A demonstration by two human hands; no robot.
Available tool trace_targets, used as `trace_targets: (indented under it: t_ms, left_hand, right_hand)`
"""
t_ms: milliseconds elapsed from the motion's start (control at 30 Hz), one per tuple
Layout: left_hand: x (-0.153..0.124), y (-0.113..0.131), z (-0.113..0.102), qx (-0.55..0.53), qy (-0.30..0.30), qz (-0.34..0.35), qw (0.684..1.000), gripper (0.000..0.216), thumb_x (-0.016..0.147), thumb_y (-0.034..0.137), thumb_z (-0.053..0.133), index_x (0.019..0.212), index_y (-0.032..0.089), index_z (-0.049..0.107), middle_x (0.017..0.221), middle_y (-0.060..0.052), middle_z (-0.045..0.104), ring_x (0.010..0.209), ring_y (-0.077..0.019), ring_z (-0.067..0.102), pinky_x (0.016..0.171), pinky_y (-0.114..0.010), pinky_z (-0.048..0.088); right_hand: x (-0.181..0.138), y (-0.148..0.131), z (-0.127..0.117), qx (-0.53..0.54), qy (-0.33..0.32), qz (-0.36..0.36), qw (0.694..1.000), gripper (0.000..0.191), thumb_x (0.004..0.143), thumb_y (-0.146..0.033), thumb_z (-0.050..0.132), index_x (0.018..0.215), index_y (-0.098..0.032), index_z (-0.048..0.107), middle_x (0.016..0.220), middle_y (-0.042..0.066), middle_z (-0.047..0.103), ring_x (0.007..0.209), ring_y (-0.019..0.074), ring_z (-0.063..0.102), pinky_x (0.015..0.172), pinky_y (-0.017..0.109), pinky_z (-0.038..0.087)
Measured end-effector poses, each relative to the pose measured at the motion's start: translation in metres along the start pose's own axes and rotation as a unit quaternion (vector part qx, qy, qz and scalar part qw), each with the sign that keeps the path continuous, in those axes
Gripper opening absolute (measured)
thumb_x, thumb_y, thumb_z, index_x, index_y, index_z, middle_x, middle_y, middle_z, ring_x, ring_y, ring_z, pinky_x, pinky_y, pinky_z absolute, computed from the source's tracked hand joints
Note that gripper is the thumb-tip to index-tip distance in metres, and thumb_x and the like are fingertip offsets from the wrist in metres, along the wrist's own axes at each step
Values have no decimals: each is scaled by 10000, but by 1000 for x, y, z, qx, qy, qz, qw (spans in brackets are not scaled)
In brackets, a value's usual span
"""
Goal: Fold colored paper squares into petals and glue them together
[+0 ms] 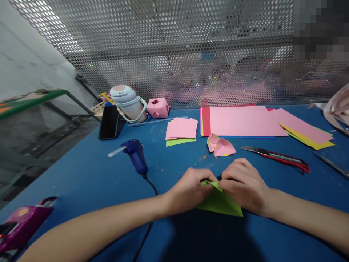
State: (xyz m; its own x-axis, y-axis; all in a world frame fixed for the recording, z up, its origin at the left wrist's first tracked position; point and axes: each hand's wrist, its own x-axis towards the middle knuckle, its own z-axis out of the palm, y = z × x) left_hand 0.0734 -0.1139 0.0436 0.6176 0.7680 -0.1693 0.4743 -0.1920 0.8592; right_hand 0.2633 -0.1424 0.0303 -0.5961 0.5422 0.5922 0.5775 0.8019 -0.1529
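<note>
A green sheet of paper (222, 203), partly folded, is pinched between both of my hands above the blue table. My left hand (192, 187) is closed on its upper left part, and my right hand (244, 185) grips the upper right side. Curled fingers hide much of the fold at the top. Just beyond my hands lies a folded pink paper piece (220, 145) with small yellow spots. A red and black utility knife (276, 157) rests past my right hand, its blade end pointing left.
Left of my hands is a blue hot glue gun (137, 156) with its cord. Behind are small paper squares (182, 128), long pink sheets (245, 120), a pink paper ball (158, 108), a bottle (128, 103) and a phone (109, 122). Scissors (331, 164) lie right; a purple power strip (25, 222) is left.
</note>
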Motion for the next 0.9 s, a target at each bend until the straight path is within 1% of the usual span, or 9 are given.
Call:
trace_targets:
  t_ms: [67,167,267,333,433,500,600,700,900]
  left_hand:
    - [0,1,0,-7,9,-4,1000,167,703,98,508,736,138,667,668,25,636,621,-98,520,556,-167,370]
    - [1,2,0,-5,30,6,1000,150,705,109,516,714,139,663,673,21,647,628,-104,537,572,-173,384]
    - [2,1,0,13,48,34,998,176,696,80,503,723,150,662,690,22,661,633,-103,554,594,-174,396]
    - [1,-1,1,35,59,51,996,240,670,31,476,740,164,663,713,25,672,645,-101,569,618,-175,405]
    - [1,-4,2,65,73,78,992,287,658,1,452,760,175,657,746,17,678,681,-111,591,651,-183,421]
    - [0,-5,2,76,81,99,989,285,672,3,452,776,173,656,771,3,679,713,-121,600,678,-192,429]
    - [0,-7,2,82,88,116,986,280,690,7,456,806,163,657,806,-14,680,744,-128,603,708,-203,434]
    - [0,-8,3,83,88,118,986,278,705,15,459,829,167,655,827,-12,679,761,-128,602,724,-206,436]
    - [1,-10,4,74,93,132,984,317,717,9,443,888,183,645,873,-7,677,814,-127,603,768,-209,436]
  right_hand:
    - [0,0,-2,0,-17,-15,1000,180,815,-89,474,879,-209,591,758,16,617,686,130,513,688,314,338]
    - [2,-2,-5,74,-21,4,997,202,800,-132,493,973,-196,574,859,49,618,758,156,542,707,331,370]
    - [4,-4,-4,169,-10,67,983,132,844,-143,479,904,-191,587,858,51,594,784,152,541,707,315,406]
    - [5,-4,-2,224,-20,118,967,117,870,-161,481,853,-189,593,849,48,582,791,143,540,693,283,430]
    - [6,-3,-1,275,-37,189,942,87,868,-210,508,883,-190,591,870,50,591,814,147,552,707,271,453]
    - [8,-3,-1,285,-47,239,927,77,859,-228,520,880,-195,586,856,35,596,791,146,553,700,265,453]
    - [9,-3,-2,282,-70,297,910,51,839,-234,541,836,-196,576,794,4,585,710,127,533,628,232,433]
    - [10,-4,-1,276,-88,323,901,49,824,-233,551,816,-189,571,752,-7,583,667,118,515,578,214,405]
    - [12,-4,-1,263,-86,343,898,88,816,-247,548,770,-176,571,724,-4,594,649,119,523,562,215,403]
